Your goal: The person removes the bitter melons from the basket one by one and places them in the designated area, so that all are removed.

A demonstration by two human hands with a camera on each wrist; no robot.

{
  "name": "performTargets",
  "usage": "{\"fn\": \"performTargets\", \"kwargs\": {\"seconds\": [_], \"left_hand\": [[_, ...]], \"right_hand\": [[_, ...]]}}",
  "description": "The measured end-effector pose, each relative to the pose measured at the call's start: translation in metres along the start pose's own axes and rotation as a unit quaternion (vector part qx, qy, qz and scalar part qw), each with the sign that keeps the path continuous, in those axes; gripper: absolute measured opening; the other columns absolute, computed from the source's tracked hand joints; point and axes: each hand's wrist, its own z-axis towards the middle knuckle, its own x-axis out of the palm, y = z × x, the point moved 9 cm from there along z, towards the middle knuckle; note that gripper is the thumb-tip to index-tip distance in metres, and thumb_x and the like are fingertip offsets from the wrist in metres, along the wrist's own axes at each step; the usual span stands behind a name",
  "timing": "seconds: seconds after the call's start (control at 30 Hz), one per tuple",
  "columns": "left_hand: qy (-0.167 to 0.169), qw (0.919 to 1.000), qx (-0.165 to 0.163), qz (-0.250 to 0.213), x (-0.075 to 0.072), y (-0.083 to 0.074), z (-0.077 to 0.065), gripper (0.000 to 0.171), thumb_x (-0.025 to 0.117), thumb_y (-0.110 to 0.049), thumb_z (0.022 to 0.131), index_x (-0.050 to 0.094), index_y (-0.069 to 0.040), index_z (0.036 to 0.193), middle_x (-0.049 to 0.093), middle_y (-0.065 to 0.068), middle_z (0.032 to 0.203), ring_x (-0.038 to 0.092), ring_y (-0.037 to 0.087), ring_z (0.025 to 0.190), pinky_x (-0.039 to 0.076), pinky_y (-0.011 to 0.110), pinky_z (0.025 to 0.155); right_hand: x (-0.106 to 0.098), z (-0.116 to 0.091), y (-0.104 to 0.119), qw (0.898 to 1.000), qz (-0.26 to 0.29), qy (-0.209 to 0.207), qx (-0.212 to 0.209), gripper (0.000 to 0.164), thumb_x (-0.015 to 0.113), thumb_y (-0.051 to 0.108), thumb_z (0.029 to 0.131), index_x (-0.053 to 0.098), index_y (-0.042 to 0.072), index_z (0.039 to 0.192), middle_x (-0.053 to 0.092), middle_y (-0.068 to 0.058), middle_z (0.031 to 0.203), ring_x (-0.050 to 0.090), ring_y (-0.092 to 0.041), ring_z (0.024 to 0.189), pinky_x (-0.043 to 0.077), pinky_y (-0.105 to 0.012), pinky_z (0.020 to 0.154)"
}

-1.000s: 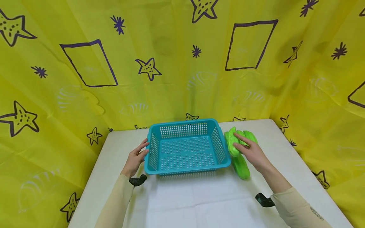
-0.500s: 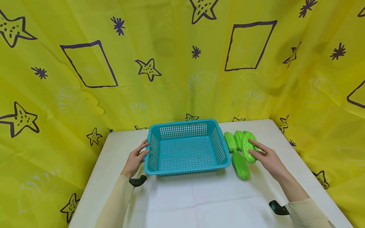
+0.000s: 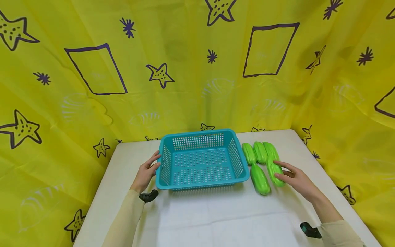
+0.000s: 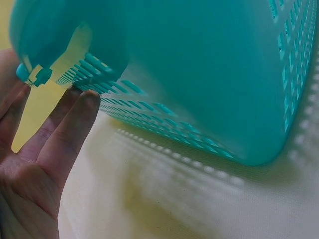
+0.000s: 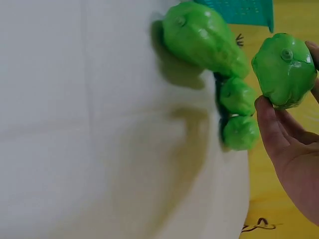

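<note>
A turquoise plastic basket (image 3: pixel 203 184) with perforated walls stands on the table. My left hand (image 3: pixel 144 175) is at its left side, its fairly straight fingers (image 4: pixel 70 132) touching the wall below the rim in the left wrist view. To the right, my right hand (image 3: pixel 297 181) pinches a lumpy light-green bitter melon (image 3: pixel 274 173) between thumb and fingers. In the right wrist view this bitter melon (image 5: pixel 285 69) shows its stem end, raised off the tabletop. More bitter melons lie beside the basket: a front one (image 3: pixel 260 180) and several behind it, the rightmost (image 3: pixel 270 149) partly overlapped by the held one.
A white-covered table (image 3: pixel 216 219) carries everything. Yellow curtains (image 3: pixel 191 103) printed with dark stars and shapes hang along the back and both sides. Dark wrist devices stick out at the left (image 3: pixel 149 196) and right (image 3: pixel 310 230) forearms.
My right hand has carried the bitter melon from beside the basket's right rim rightward and toward me, uncovering the ones behind. The left hand and basket have stayed put.
</note>
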Motion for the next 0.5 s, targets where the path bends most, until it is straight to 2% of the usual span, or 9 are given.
{"fn": "performTargets", "kwargs": {"seconds": [0.13, 0.27, 0.5], "left_hand": [[0.002, 1.0000, 0.003, -0.005, 0.000, 0.000, 0.000, 0.049, 0.053, -0.016, 0.102, 0.041, -0.005, 0.148, 0.025, -0.007, 0.160, 0.041, 0.030, 0.137, 0.047, 0.037, 0.100], [0.005, 0.9999, 0.005, -0.015, 0.000, 0.001, 0.000, 0.049, 0.053, -0.015, 0.102, 0.041, -0.004, 0.148, 0.025, -0.006, 0.160, 0.040, 0.030, 0.137, 0.049, 0.032, 0.097], [0.008, 0.9996, 0.010, -0.023, 0.001, -0.001, -0.001, 0.049, 0.053, -0.014, 0.102, 0.041, -0.004, 0.148, 0.025, -0.005, 0.160, 0.040, 0.031, 0.137, 0.049, 0.031, 0.097]], "right_hand": [[0.005, 0.000, -0.012, 1.000, 0.000, 0.011, 0.002, 0.062, 0.061, 0.030, 0.098, 0.037, 0.005, 0.150, 0.030, -0.025, 0.153, 0.034, -0.054, 0.131, 0.037, -0.065, 0.099], [0.008, 0.001, -0.022, 1.000, -0.010, 0.014, 0.001, 0.061, 0.062, 0.029, 0.097, 0.040, 0.003, 0.148, 0.034, -0.027, 0.151, 0.038, -0.054, 0.129, 0.043, -0.059, 0.097], [0.011, 0.004, -0.032, 0.999, -0.028, 0.017, 0.001, 0.061, 0.063, 0.032, 0.097, 0.042, 0.004, 0.147, 0.036, -0.028, 0.149, 0.044, -0.053, 0.125, 0.047, -0.051, 0.094]]}}
